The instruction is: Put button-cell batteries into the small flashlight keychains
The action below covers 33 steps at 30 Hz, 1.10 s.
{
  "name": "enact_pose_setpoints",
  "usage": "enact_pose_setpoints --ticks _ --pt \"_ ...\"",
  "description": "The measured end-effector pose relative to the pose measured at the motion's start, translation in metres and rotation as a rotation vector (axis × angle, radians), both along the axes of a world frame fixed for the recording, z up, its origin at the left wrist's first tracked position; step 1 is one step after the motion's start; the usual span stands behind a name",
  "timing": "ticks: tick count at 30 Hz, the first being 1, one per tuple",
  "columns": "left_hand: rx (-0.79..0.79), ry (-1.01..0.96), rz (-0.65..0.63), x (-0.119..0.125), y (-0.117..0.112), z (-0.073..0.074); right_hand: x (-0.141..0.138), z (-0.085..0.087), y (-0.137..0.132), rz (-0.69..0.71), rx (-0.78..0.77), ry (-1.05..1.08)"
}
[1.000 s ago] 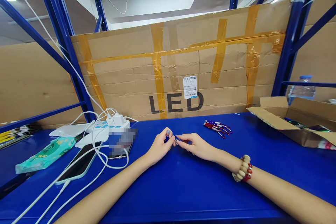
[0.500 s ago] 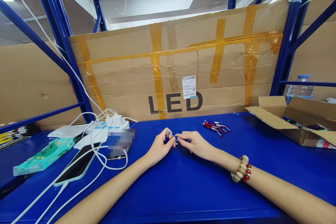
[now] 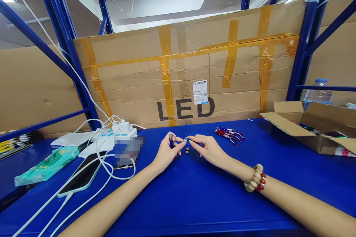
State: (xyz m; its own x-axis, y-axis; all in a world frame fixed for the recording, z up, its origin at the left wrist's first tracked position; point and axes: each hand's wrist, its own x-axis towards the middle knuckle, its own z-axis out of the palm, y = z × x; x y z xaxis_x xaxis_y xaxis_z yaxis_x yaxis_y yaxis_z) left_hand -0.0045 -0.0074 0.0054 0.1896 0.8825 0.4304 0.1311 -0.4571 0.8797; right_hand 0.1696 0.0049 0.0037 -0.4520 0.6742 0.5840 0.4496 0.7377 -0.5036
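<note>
Over at the blue table, the left hand (image 3: 167,152) curls its fingers round a stubby dark-blue piece (image 3: 171,143) with a silvery end. The right hand's (image 3: 206,148) thumb and forefinger pinch a thin curved blue part (image 3: 189,138) between the two hands. Just toward six o'clock from it lie two small, round, dull-metallic discs (image 3: 187,150); at two o'clock, slim glossy red and purple pieces (image 3: 229,135); at three, an open cardboard box (image 3: 308,142).
</note>
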Motion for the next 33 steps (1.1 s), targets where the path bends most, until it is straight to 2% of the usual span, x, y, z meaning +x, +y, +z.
enact_pose_setpoints --ticks 11,16,33 --pt "-0.089 -0.033 -0.037 0.002 -0.001 0.000 -0.002 0.004 -0.003 -0.048 0.052 -0.010" --pt "-0.131 -0.025 -0.038 0.003 0.001 -0.003 -0.003 0.008 -0.007 -0.020 0.097 -0.042" --pt "-0.075 0.077 0.001 0.003 -0.002 -0.001 -0.006 0.007 -0.011 0.069 -0.041 -0.028"
